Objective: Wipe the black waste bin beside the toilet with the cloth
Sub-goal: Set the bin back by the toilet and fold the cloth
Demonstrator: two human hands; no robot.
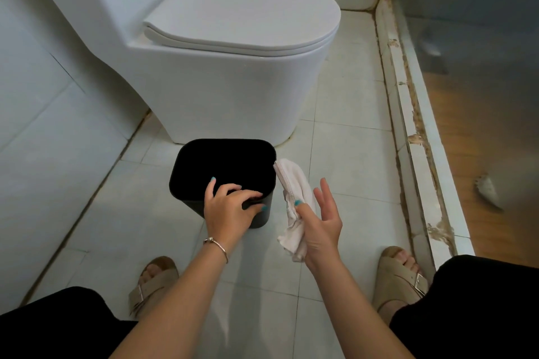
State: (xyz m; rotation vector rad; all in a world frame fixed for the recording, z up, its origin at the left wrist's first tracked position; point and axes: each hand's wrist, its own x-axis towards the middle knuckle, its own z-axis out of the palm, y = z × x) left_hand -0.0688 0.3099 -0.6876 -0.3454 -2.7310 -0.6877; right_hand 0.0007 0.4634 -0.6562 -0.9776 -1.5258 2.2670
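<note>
Left grip [226,208] clamps the near rim of our black waste bin [204,166] on the floor tiles before the toilet [221,87], right grip [319,227] pinches the cloth [294,183] just beside it — wiping looks barely begun, we judge.

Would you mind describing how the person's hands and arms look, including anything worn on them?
Both forearms are bare, with no sleeves in view. The left hand has a thin metal bangle with a small bead charm at the wrist. The right hand shows no ring, watch or bracelet. The fingernails that show on both hands are painted teal.
</note>
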